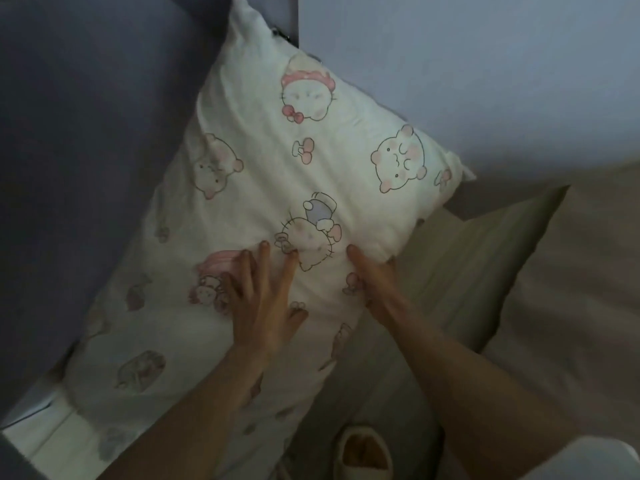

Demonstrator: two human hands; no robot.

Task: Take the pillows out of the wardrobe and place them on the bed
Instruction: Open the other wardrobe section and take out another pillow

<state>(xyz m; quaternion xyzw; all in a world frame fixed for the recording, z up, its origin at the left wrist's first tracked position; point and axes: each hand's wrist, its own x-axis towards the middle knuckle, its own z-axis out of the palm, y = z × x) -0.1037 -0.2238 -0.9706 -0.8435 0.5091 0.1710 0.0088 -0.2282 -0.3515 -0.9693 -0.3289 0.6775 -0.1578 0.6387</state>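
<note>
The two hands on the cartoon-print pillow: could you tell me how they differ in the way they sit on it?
The left hand lies flat on top of the pillow with its fingers spread, while the right hand grips the pillow's edge, thumb on top and fingers hidden beneath. The left hand sits nearer the pillow's middle, the right hand at its side. Both touch the pillow.

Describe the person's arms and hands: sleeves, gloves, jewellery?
Both forearms are bare as far as the frame shows, no sleeves in view. The left hand and right hand wear no gloves; no rings, watch or bracelets are visible in the dim light.

Dim light, pale wall (485, 64), beige bedding (571, 306)
</note>
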